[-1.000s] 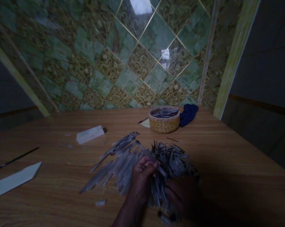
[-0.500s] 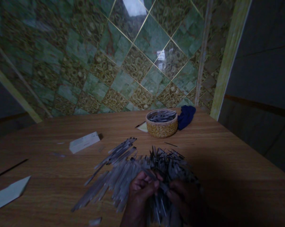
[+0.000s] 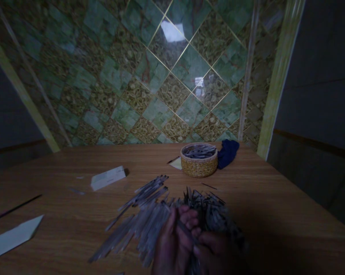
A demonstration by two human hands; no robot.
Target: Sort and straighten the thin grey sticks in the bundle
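Note:
A thin dark stick, seemingly in a clear plastic sleeve (image 3: 186, 232), slants across both my hands. My left hand (image 3: 175, 238) is turned palm up with curled fingers, and the stick runs between its thumb and fingers. At the stick's lower end my right hand (image 3: 214, 248) pinches it; this hand is dim and partly lost in shadow. Under and beyond the hands is a dark heap of similar thin sticks (image 3: 211, 208). To the left, sleeved sticks (image 3: 149, 229) lie side by side in a fanned layer, with a smaller bunch (image 3: 151, 191) above them.
A woven basket (image 3: 199, 168) full of such sticks stands at the back, beside a dark blue cloth (image 3: 228, 152). A white box (image 3: 108, 178) lies left of centre on the wooden table (image 3: 66, 206). Far left are a pale card (image 3: 16, 236) and a dark thin stick (image 3: 18, 208).
The view has tilted up slightly, so the table things sit lower. My left hand has opened a little and its thumb has lifted along the stick; the right hand stays at the lower end.

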